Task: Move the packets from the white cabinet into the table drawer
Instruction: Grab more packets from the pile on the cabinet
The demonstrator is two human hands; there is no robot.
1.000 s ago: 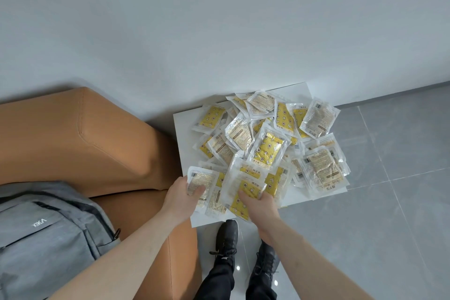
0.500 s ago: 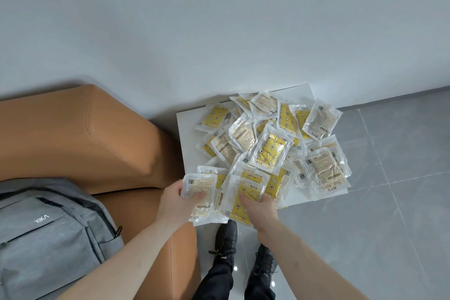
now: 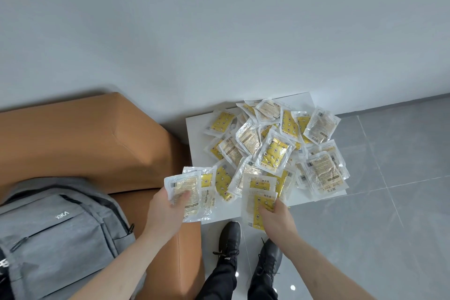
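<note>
Yellow packets [image 3: 274, 153] still heap the white cabinet [image 3: 194, 129], but the left hand [image 3: 165, 212] and right hand [image 3: 277, 219] have each lifted a few, grip closed tight around them.

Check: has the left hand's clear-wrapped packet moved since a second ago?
Yes. The clear-wrapped packet in the left hand has come off the white cabinet top, toward the person.
</note>
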